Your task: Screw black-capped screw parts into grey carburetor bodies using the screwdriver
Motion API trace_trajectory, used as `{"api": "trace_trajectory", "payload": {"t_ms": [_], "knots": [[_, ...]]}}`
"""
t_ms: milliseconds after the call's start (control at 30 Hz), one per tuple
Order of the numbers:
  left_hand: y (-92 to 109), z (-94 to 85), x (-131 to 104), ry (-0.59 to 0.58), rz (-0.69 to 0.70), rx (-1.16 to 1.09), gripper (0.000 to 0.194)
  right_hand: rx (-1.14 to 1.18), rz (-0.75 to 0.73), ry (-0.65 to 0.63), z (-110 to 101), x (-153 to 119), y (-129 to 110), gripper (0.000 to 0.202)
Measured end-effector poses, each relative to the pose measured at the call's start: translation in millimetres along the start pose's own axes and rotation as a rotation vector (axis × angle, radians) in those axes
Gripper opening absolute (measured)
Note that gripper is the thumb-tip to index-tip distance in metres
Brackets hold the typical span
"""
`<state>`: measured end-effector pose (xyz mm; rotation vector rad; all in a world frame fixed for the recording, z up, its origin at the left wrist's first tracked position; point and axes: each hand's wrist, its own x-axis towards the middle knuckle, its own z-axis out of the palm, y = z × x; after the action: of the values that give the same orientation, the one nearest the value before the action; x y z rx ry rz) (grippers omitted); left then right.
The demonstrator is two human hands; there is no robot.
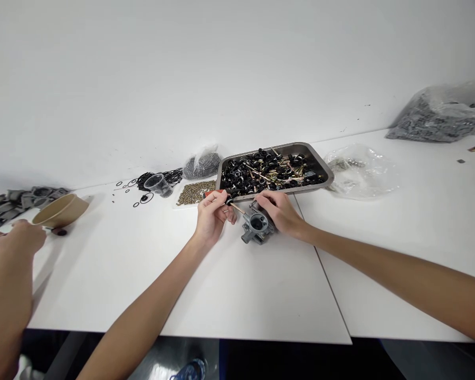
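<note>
My left hand (210,221) is closed around the red and black handle of a screwdriver (238,208). Its thin shaft slants down to the right, and the tip meets the upper left side of a grey metal carburetor body (256,224). My right hand (284,212) grips that body from its right side, with thumb and fingers at the top edge. A round bore faces up toward me, and a short pipe stub points to the lower left. The fingers hide the body's right part. Whether the tip sits in a screw is too small to tell.
Behind my hands stands a metal tray (328,180) of black caps and brass-coloured parts. Leftward are small brass pieces (196,193), a clear cup (158,184) and black rings (142,180). A plastic bag (364,174) lies right. A co-worker's hands (19,240) work near a tan bowl (69,208).
</note>
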<state>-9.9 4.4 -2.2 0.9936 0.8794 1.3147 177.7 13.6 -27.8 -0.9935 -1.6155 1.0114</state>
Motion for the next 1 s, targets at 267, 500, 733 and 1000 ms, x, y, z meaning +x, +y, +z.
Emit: {"api": "trace_trajectory", "payload": {"t_ms": [267, 500, 733, 1000], "knots": [[1, 1.4, -1, -0.008, 0.003, 0.026, 0.039, 0.012, 0.004, -0.004, -1, 0, -3, 0.039], [-5, 6.3, -8, -0.017, -0.006, 0.155, 0.034, 0.002, 0.002, 0.007, 0, -1, -4, 0.037], [-15, 16.8, -25, 0.029, 0.151, 0.376, 0.028, -0.004, 0.005, 0.016, 0, -1, -2, 0.037], [-1, 3.7, -14, -0.144, 0.095, 0.407, 0.026, 0.011, -0.002, 0.014, 0, -1, -2, 0.038]]}}
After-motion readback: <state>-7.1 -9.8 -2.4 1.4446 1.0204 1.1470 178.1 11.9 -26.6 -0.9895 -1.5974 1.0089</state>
